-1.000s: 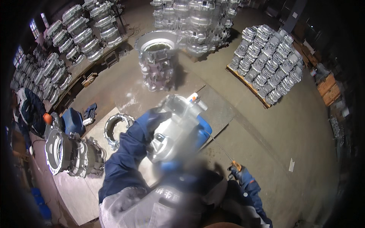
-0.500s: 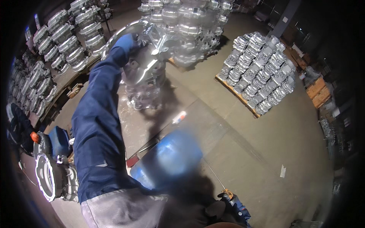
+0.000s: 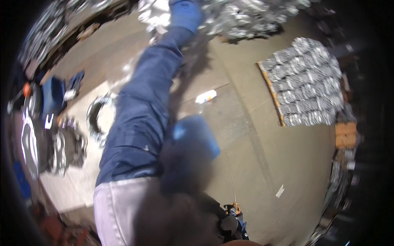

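My left arm, in a dark blue sleeve, reaches up across the picture. Its blue-gloved left hand (image 3: 185,17) lies at the top edge against a bright silver metal casting (image 3: 155,14). The fingers are cut off or smeared, so their grip does not show. Low down, my right hand (image 3: 239,224), partly hidden, is closed round a tool with an orange handle (image 3: 235,208) and a long thin rod. Between the arms is a blurred blue object (image 3: 197,133), partly in shadow; its kind is unclear.
A pallet stacked with silver castings (image 3: 303,84) stands right. At left, a ring-shaped casting (image 3: 95,117) and a larger housing (image 3: 61,145) rest on a pale board (image 3: 61,192), near a blue container (image 3: 53,96). A white bottle-like item (image 3: 206,96) lies on the floor.
The view has swung, so the castings at left show more and the tall stacks slide off the top. My left hand, earlier at a large casting's rim, is now at the top edge.
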`<move>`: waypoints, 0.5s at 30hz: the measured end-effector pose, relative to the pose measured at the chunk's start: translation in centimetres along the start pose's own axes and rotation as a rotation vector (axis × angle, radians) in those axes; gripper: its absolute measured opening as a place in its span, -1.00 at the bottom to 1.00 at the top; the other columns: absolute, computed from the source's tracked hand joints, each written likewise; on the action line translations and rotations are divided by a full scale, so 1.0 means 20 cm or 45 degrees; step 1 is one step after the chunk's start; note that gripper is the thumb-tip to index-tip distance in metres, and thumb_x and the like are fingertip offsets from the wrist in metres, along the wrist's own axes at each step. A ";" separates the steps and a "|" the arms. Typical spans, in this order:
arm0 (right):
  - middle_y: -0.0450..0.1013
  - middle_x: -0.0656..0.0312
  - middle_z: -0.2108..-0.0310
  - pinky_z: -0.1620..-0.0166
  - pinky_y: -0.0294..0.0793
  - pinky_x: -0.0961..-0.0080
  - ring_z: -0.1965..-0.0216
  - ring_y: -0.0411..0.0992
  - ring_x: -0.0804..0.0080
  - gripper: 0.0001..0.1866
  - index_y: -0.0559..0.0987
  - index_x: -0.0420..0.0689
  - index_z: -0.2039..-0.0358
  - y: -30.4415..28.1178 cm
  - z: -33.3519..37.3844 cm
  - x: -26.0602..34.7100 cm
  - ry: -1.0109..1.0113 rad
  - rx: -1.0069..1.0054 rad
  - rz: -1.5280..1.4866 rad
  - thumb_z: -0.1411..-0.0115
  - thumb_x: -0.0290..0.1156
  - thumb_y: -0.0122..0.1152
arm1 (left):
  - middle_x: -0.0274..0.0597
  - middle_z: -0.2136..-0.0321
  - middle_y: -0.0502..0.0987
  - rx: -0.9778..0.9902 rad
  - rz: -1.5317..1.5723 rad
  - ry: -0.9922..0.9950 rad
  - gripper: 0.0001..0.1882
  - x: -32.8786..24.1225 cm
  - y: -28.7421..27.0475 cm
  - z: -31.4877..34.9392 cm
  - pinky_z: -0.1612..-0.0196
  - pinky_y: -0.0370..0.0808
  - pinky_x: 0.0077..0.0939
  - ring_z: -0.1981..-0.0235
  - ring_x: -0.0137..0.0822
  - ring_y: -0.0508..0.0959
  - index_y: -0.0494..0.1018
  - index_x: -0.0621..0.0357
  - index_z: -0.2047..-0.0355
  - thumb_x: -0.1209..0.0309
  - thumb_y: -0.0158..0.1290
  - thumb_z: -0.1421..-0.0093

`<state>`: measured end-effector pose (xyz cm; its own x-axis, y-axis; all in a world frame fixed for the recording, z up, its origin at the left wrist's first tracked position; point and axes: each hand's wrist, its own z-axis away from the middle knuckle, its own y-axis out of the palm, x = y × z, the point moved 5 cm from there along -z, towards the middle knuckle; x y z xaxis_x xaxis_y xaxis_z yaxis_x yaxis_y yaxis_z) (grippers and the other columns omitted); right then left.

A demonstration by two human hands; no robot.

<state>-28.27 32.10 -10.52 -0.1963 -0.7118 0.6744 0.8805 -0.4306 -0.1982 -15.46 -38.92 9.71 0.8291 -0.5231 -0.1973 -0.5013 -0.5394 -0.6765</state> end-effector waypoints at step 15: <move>0.51 -0.09 0.26 0.19 0.59 0.16 0.25 0.55 0.10 -0.60 0.40 -0.34 0.00 0.00 -0.09 -0.08 0.198 0.091 -0.297 -0.30 -0.29 0.13 | 0.06 -0.06 0.48 1.473 -0.454 -1.353 -0.13 1.44 -0.38 2.64 -0.22 0.29 -0.22 -0.13 -0.02 0.44 0.40 0.10 -0.10 -0.21 0.18 0.12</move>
<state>-28.77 32.31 -12.94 -0.4560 -0.6770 0.5777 0.8308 -0.5566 0.0036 25.31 -15.02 -28.33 0.8917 0.4514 0.0348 -0.2169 0.4933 -0.8424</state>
